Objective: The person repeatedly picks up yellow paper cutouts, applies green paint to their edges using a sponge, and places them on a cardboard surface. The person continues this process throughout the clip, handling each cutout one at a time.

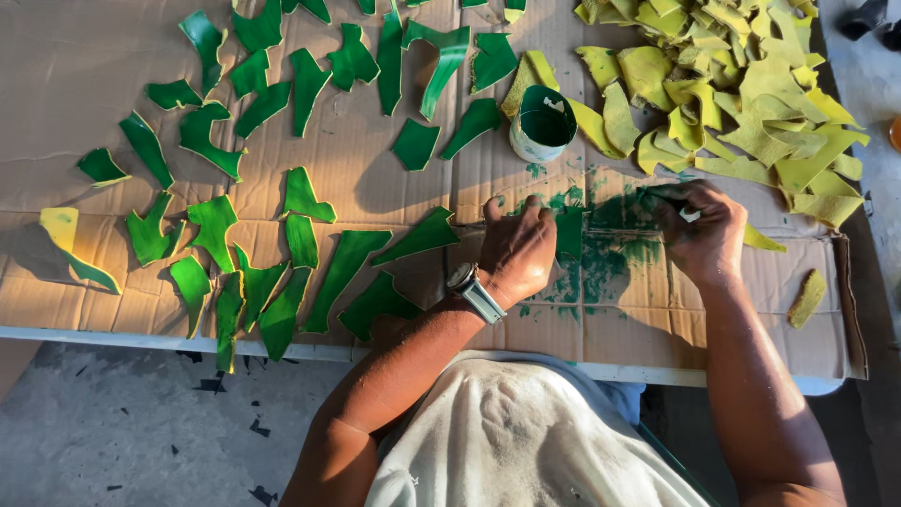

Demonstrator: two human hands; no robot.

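The left hand [515, 246], wristwatch [475, 292] at the wrist, is pressed flat on a green piece [569, 232] over paint-stained cardboard [601, 310]. The right hand [699, 230] is closed around a small applicator [690, 215]. Just beyond, a can [542, 123] holding green paint is seen. Painted green pieces [282, 225] are spread left across the worktop [141, 340]; yellow pieces [732, 84] are heaped right.
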